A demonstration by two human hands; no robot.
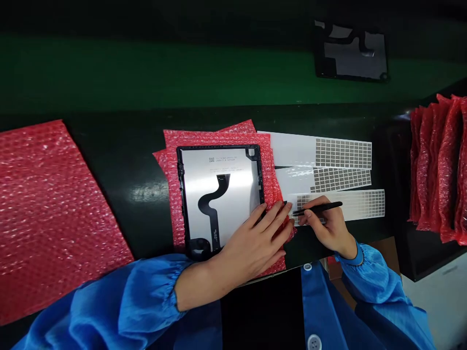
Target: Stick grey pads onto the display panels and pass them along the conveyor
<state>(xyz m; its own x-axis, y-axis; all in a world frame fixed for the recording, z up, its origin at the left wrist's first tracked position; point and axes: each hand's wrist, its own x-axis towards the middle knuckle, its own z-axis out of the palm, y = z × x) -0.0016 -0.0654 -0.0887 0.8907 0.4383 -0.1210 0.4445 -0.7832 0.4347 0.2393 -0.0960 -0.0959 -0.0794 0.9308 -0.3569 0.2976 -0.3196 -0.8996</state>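
Note:
A tablet screen panel (241, 194) lies back side up, its silver sheet framed in black and crossed by a curved black flex cable (207, 204). Red bubble-wrap bags (174, 214) are layered beneath it. Across the panel's lower right edge rests my left hand (253, 243), flat with fingers stretched; its fingertips reach the near sticker sheet (343, 204). My right hand (330, 226) grips black tweezers (326, 206), whose tips point left at that sheet's left end, close to my left fingertips. Whether the tips hold a sticker is too small to tell.
Two more sheets of small grey stickers (343, 153) lie just beyond. At the back right is another dark panel (355, 56). A large red bubble-wrap piece (58, 218) covers the left side. Several red bubble-wrap packs (438, 170) stand in a black tray (397, 243) at right.

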